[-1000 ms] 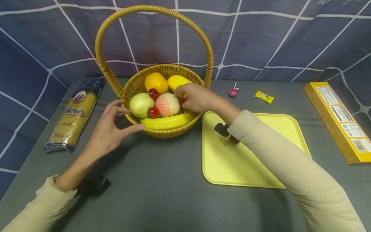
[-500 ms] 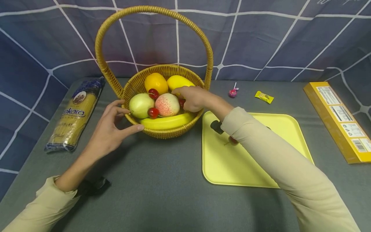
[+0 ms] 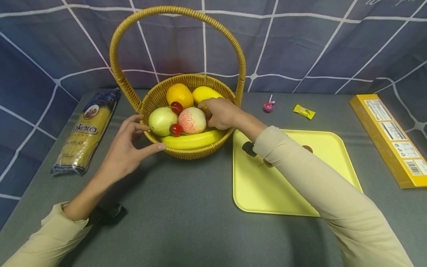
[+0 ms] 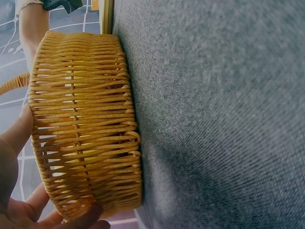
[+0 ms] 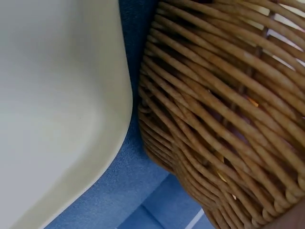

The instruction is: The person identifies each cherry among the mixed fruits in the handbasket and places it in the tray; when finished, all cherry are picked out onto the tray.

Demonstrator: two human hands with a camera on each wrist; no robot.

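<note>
A wicker basket holds fruit: an orange, a yellow fruit, a pale green pear-like fruit, a peach, a banana and red cherries. My left hand holds the basket's left side, thumb at the front rim; the left wrist view shows its fingers along the woven wall. My right hand reaches over the right rim, fingers bent beside the peach. They pinch a cherry, mostly hidden beneath them.
A yellow tray with cherries lies under the right forearm. Behind it are a lollipop and a yellow-wrapped sweet. A pasta packet lies at left, an orange-yellow box at right. The basket's tall handle arches overhead.
The right hand and forearm shift slightly left and lower beside the peach, covering more of the cherry there. One cherry on the tray comes into view past the sleeve. The left hand stays put.
</note>
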